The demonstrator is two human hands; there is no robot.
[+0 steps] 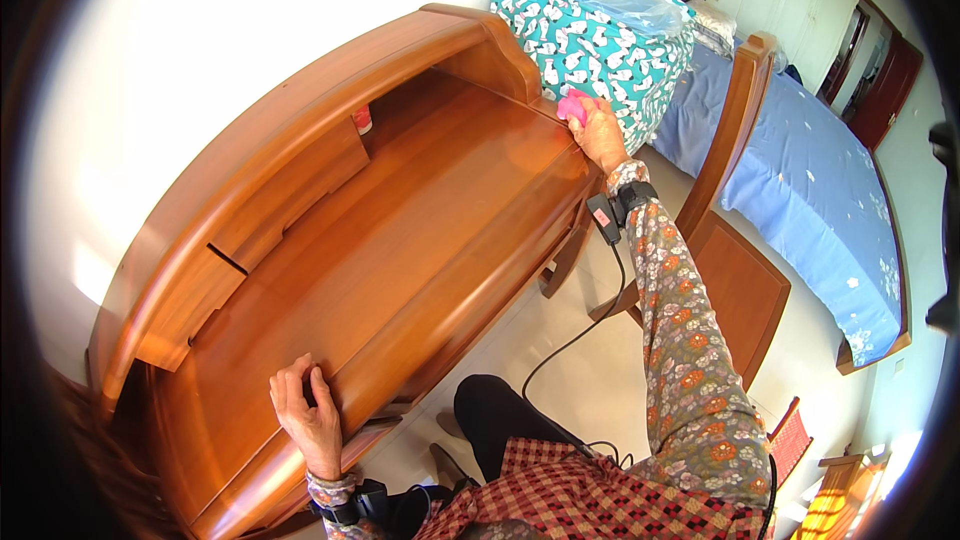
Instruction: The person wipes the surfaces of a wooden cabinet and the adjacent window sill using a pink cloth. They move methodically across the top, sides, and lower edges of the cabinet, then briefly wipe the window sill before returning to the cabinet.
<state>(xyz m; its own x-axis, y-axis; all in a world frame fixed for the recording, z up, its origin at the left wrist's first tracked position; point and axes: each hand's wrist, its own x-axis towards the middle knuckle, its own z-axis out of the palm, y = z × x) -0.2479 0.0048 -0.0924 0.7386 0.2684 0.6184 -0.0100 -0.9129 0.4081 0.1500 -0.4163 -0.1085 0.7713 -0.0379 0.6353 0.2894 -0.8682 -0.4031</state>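
My right hand [598, 136] is closed around a crumpled pink cloth [574, 105] at the far right corner of a brown wooden desk [420, 217]. Over the desk's near left part is my left hand [306, 397], with its fingers curled loosely and nothing seen in it. Both wrists wear black straps with small devices, and a black cable hangs from the right one. Along the back of the desk runs a raised wooden shelf [300, 90] with small drawers [300, 195] below it. A red and white object [363, 120] stands partly hidden beside the drawers.
A teal patterned storage bag [600, 52] with clear plastic on top stands against the desk's right end. A wooden chair [739, 285] is to the right, before a bed with a blue cover [810, 187]. The black cable [570, 341] hangs above the tiled floor.
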